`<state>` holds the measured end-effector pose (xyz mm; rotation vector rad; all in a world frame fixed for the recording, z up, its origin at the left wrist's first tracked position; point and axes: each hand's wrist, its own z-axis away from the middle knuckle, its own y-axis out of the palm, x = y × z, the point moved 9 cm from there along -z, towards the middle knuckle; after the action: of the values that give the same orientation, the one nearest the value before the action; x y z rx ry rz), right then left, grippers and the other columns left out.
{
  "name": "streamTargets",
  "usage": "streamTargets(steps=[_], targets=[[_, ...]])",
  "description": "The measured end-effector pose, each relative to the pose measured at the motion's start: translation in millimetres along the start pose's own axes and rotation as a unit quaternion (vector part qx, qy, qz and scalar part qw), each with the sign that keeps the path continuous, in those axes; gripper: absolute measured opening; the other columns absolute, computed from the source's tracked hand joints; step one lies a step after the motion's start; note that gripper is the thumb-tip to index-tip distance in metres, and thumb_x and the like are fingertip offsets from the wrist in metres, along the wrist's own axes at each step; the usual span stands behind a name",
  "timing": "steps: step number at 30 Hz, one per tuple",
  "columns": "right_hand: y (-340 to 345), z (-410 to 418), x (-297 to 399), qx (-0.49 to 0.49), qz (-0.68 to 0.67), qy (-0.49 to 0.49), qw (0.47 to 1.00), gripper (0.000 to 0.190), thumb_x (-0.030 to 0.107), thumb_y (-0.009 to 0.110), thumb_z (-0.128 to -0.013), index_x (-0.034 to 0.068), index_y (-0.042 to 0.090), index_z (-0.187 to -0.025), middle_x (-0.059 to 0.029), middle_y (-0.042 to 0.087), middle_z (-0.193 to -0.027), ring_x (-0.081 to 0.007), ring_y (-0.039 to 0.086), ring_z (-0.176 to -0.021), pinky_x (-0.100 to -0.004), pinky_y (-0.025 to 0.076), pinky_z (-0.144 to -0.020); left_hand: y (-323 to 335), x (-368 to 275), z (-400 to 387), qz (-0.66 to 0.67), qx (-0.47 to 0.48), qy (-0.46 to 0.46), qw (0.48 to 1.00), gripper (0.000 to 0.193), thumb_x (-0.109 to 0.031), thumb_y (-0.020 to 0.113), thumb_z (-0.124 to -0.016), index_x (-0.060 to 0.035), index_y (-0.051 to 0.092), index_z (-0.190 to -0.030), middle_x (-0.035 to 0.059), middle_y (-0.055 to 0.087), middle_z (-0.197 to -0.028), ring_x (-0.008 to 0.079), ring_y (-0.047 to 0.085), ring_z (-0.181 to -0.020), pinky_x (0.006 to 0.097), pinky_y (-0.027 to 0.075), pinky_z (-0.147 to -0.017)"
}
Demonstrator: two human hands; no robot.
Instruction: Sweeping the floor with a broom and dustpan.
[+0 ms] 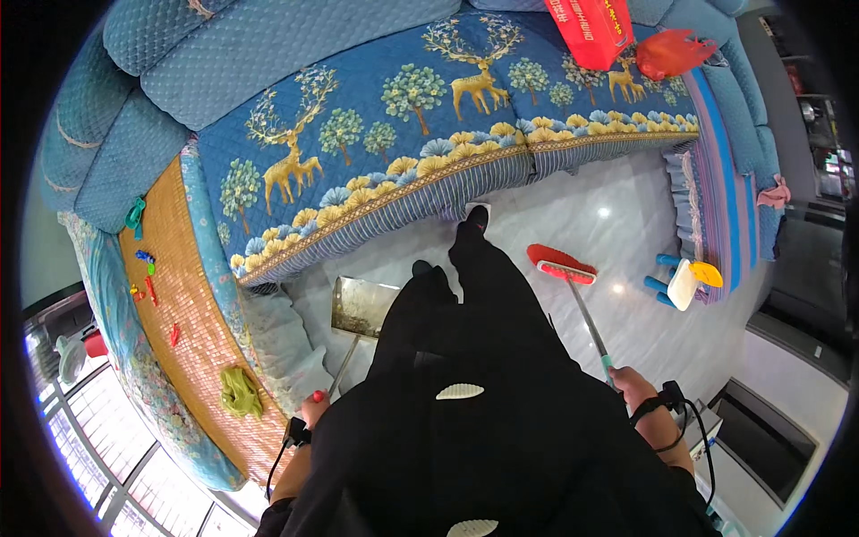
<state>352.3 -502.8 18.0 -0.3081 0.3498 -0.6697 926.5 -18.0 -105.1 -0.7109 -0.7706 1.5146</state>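
Observation:
My left hand (314, 407) is closed around the red-tipped handle of a metal dustpan (362, 302), whose pan rests on the floor to the left of my legs. Some dark debris or staining shows inside the pan. On the right, my right hand (632, 386) grips the pole of a broom (585, 312). Red bristles (556, 256) on its white head touch the pale floor, to the right of my feet. Each wrist wears a black strapped device with a cable. Part of the dustpan is hidden behind my left leg.
A sofa with a deer-patterned cover (416, 107) curves ahead. Red bags (597, 33) lie on it. Small toys and a green plastic bag (240, 393) are on the woven mat (194, 322) at left. A small toddler chair (682, 285) stands on the marble-look floor (624, 208) at right.

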Motion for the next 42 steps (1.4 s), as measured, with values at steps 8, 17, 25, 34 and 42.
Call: streamTargets(steps=[8,17,25,34,42], targets=[[-11,28,41,0.041,-0.006,-0.103,0.994,0.028,0.028,0.041,-0.090,0.002,0.043,-0.079,-0.0079,0.048,-0.059,-0.0174,0.047,-0.044,-0.0303,0.041,-0.040,-7,-20,8,0.062,0.013,0.011,0.998,0.033,-0.031,0.060,-0.074,-0.0001,0.058,-0.063,0.0150,0.054,-0.053,0.0216,0.050,-0.049,0.0374,0.039,-0.051],[-10,10,22,0.022,0.024,-0.061,0.998,0.029,0.029,0.040,-0.090,0.002,0.043,-0.078,-0.0070,0.048,-0.061,-0.0165,0.047,-0.045,-0.0311,0.041,-0.040,6,-14,8,0.017,-0.009,0.053,0.998,0.036,-0.035,0.055,-0.076,-0.0004,0.058,-0.065,0.0192,0.056,-0.059,0.0330,0.057,-0.057,0.0407,0.042,-0.052],[0,76,77,-0.008,0.063,-0.098,0.993,0.029,0.027,0.041,-0.090,0.001,0.044,-0.078,-0.0072,0.050,-0.062,-0.0164,0.049,-0.047,-0.0308,0.041,-0.040,-15,-23,22,0.062,-0.026,-0.011,0.998,0.031,-0.031,0.060,-0.074,-0.0014,0.059,-0.067,0.0177,0.056,-0.058,0.0321,0.056,-0.056,0.0392,0.042,-0.053],[-16,38,70,0.094,0.063,-0.218,0.969,0.025,0.023,0.043,-0.089,-0.001,0.044,-0.083,-0.0086,0.051,-0.064,-0.0163,0.050,-0.052,-0.0296,0.041,-0.046,-15,-30,31,0.089,-0.012,0.045,0.995,0.030,-0.031,0.059,-0.074,-0.0021,0.061,-0.070,0.0171,0.058,-0.060,0.0327,0.057,-0.057,0.0393,0.043,-0.053],[-34,8,76,0.048,-0.050,-0.090,0.994,0.019,0.020,0.041,-0.089,0.002,0.041,-0.082,-0.0082,0.047,-0.060,-0.0178,0.047,-0.045,-0.0300,0.040,-0.041,-1,-27,36,0.043,0.013,0.022,0.999,0.030,-0.032,0.060,-0.074,-0.0019,0.061,-0.069,0.0182,0.057,-0.061,0.0304,0.057,-0.057,0.0384,0.043,-0.054]])
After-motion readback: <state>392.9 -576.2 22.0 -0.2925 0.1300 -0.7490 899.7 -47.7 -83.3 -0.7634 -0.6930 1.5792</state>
